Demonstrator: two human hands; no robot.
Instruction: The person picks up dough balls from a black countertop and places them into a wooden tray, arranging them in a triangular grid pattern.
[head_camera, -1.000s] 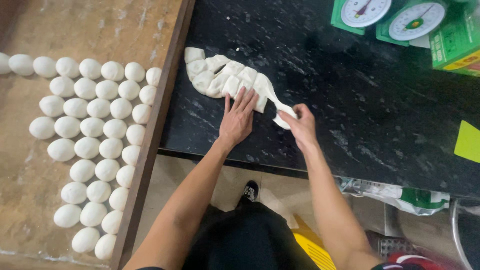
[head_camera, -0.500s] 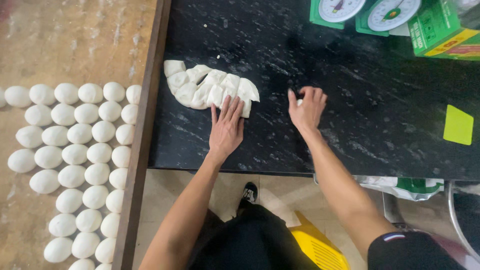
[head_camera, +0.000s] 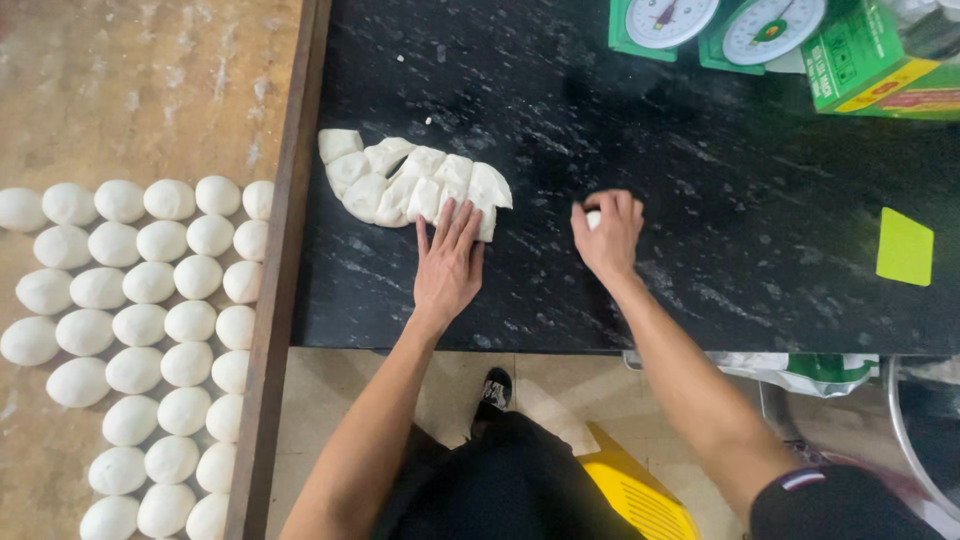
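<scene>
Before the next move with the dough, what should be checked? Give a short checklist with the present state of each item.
1. Right hand cupped over a small dough piece: ok.
2. Left hand flat, fingertips on the cut dough row: ok.
3. Piece fully rounded: cannot tell, hand hides it.
4. Bare counter around right hand: ok.
5. Dough balls in tidy rows on the wooden board: ok.
6. Yellow scraper clear of both hands: ok.
</scene>
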